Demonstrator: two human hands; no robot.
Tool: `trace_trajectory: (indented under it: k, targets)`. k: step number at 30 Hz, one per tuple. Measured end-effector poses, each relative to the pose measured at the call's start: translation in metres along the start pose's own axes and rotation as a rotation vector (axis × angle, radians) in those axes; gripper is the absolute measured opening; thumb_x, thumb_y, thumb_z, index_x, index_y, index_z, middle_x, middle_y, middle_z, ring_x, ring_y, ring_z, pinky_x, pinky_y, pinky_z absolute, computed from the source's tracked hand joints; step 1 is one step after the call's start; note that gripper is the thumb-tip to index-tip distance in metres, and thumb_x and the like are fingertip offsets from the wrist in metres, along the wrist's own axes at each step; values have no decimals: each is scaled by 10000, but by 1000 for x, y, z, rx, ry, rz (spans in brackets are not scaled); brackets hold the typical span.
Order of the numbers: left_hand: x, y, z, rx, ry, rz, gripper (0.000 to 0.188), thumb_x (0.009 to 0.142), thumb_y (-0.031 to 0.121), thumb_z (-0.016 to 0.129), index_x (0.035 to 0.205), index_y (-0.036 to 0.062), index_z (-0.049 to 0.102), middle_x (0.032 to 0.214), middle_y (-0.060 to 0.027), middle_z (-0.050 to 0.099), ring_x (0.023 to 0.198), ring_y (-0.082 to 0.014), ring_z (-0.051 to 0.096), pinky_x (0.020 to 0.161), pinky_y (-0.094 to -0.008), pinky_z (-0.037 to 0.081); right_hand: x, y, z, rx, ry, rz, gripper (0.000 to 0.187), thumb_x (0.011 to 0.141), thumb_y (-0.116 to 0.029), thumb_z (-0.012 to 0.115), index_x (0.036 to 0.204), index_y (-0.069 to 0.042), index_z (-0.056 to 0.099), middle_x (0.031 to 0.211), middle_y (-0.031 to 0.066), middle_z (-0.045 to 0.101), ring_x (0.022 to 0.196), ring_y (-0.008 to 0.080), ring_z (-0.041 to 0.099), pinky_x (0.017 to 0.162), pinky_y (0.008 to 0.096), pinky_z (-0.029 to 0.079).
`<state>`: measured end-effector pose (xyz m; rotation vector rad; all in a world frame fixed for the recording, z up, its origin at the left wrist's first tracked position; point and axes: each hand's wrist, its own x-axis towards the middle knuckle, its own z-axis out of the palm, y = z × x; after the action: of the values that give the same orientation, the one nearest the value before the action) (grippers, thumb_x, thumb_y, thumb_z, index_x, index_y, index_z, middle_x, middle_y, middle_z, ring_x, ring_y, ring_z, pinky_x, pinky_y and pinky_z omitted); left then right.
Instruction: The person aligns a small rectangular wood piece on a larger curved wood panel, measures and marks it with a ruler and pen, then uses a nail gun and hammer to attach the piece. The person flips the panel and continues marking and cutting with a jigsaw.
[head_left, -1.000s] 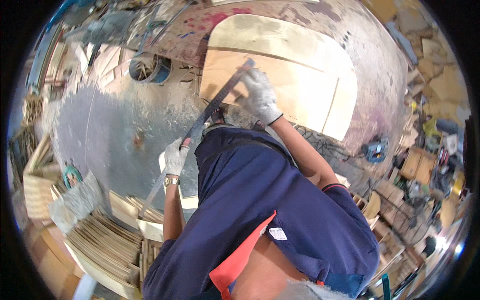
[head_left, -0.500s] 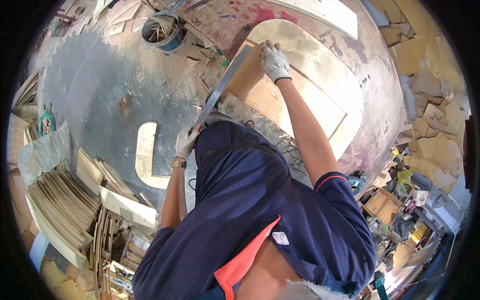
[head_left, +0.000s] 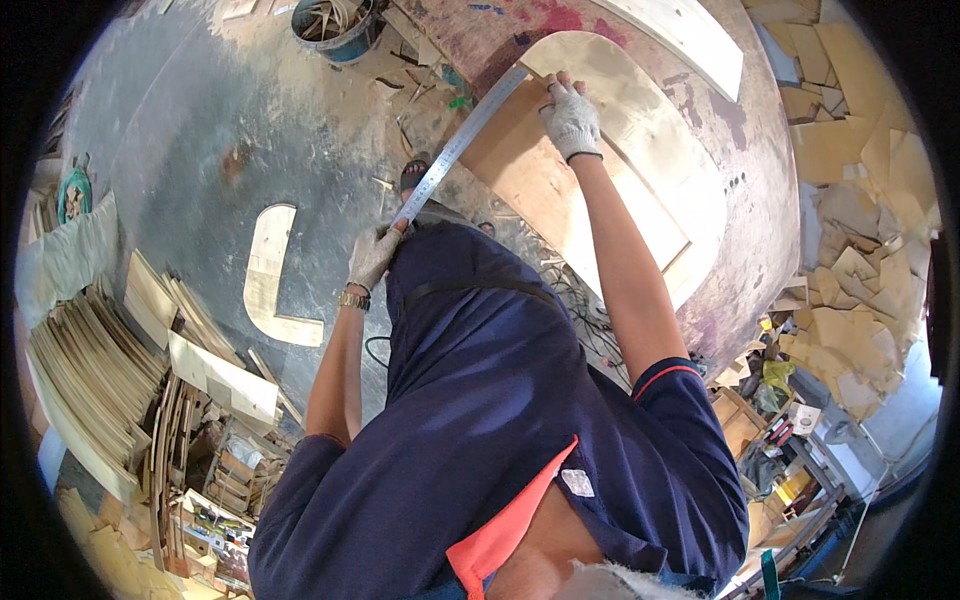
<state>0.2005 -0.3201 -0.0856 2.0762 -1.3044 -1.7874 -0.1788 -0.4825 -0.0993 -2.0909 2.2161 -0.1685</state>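
My left hand (head_left: 376, 255), in a pale glove with bare fingertips, is closed round the near end of a long steel ruler (head_left: 457, 146). The ruler slants up and away, its far end lying by the corner of a rectangular wooden panel (head_left: 525, 150). That panel rests on a larger pale plywood board (head_left: 640, 95) with rounded corners. My right hand (head_left: 572, 122), gloved the same way, lies on the wood near the panel's far edge, fingers stretched forward and slightly bent. It is just right of the ruler's far end.
Beneath the boards is a stained worktable (head_left: 755, 215), with a white strip of board (head_left: 690, 45) at its far side. A curved plywood piece (head_left: 268, 275) lies on the floor at left. Beyond it are a bucket of offcuts (head_left: 340, 40) and stacked strips (head_left: 95, 375). Scraps (head_left: 850, 300) cover the right.
The view has shifted, so the floor pieces appear further left and the bucket higher. The ruler's face now catches more light. Both hands keep their places on the ruler and the wood.
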Motion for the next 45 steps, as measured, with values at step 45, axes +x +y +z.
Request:
trace_trajectory:
  k: [45]
  targets:
    - [-5, 17, -6, 17, -68, -73, 681, 920, 658, 581, 959, -5, 729, 611, -14, 526, 497, -125, 568, 427, -287, 456, 1, 0, -15, -90, -23, -110, 459, 890, -205, 555, 1340, -123, 599, 1450, 141, 564, 1239, 418, 552, 953, 498, 533]
